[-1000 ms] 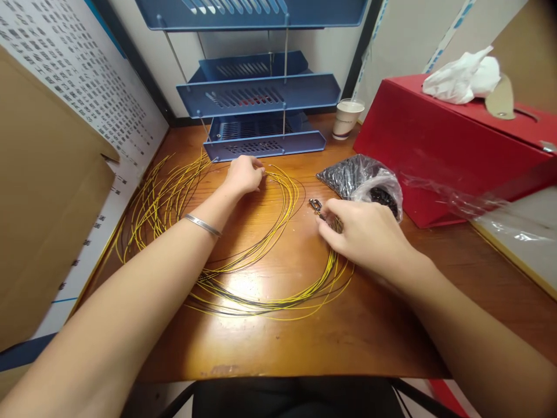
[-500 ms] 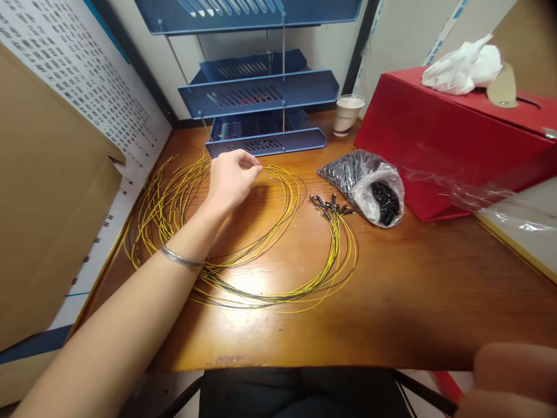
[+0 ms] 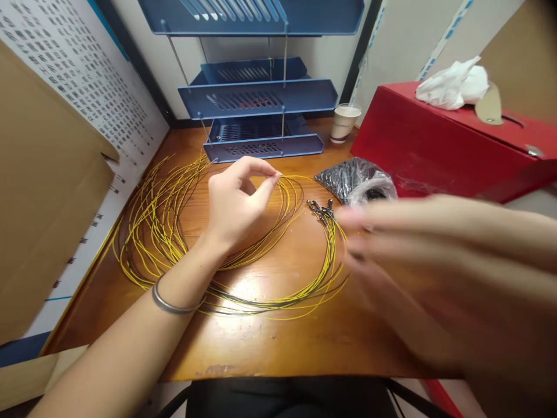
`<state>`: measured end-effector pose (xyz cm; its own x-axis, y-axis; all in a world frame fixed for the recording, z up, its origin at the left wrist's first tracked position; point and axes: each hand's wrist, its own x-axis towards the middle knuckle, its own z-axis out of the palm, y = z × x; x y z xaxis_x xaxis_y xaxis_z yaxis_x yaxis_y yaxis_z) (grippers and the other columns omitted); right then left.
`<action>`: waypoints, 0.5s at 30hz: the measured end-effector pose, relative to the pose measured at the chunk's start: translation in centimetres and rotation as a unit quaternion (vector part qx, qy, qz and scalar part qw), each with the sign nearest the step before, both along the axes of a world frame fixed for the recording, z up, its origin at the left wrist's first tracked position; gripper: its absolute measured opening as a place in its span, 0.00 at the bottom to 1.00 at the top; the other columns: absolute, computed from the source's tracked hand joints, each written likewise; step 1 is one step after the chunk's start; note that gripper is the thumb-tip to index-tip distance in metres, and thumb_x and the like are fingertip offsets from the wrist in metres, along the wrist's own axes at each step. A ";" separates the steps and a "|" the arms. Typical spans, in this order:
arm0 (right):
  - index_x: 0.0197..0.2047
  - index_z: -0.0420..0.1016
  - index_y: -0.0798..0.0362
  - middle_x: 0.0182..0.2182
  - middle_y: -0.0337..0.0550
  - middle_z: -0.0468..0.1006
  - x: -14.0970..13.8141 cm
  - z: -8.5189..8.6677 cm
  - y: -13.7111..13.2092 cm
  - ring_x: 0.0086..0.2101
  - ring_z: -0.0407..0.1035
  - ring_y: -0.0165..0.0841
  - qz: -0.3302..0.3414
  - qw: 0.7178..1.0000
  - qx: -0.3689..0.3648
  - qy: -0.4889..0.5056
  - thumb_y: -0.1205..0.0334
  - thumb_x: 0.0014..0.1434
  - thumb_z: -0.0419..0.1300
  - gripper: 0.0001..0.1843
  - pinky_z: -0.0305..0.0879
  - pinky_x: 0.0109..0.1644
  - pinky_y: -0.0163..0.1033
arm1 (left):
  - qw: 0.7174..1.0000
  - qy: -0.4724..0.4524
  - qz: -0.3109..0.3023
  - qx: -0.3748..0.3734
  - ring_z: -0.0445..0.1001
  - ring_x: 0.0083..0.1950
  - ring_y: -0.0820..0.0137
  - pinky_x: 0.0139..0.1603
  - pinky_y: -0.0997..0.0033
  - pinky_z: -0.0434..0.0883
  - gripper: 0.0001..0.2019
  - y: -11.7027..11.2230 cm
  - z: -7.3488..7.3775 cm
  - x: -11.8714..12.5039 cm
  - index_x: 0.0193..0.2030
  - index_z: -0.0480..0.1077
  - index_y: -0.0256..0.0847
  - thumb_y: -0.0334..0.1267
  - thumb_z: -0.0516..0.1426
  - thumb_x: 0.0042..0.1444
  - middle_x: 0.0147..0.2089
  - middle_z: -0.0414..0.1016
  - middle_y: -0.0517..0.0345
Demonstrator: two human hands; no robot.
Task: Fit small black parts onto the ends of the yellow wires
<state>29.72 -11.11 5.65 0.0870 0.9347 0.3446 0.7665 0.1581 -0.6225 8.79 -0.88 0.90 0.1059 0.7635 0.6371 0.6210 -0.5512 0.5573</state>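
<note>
Loops of yellow and black wires (image 3: 261, 290) lie spread over the wooden desk (image 3: 270, 342). My left hand (image 3: 232, 203), with a metal bangle on the wrist, is raised a little above the loops and pinches one thin wire end between thumb and fingers. My right hand (image 3: 418, 273) is close to the camera at the right, smeared by motion, its fingers stretched out toward the left. A bunch of wire ends with small dark connectors (image 3: 319, 210) lies just left of its fingertips. A clear plastic bag of black parts (image 3: 354, 180) sits behind it.
A blue stacked paper tray (image 3: 261, 98) stands at the back of the desk, with a paper cup (image 3: 342, 123) beside it. A red box (image 3: 456, 151) with a white crumpled bag on top fills the right. Cardboard (image 3: 43, 191) leans at the left.
My right hand left the connector ends, dropped out of view at the lower right, and now sweeps back in, blurred. My left hand rose from the desk with a wire end pinched.
</note>
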 end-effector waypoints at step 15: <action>0.34 0.82 0.53 0.36 0.38 0.83 -2.7 -2.3 6.1 0.33 0.70 0.29 0.166 0.983 -0.059 -0.054 0.63 0.59 0.62 0.07 0.63 0.40 0.36 | 0.973 -0.184 -0.107 0.083 0.64 0.23 0.83 0.20 0.81 0.60 0.04 -0.8 -2.0 1.0 0.40 0.76 0.41 0.30 0.65 0.58 0.36 0.81 0.60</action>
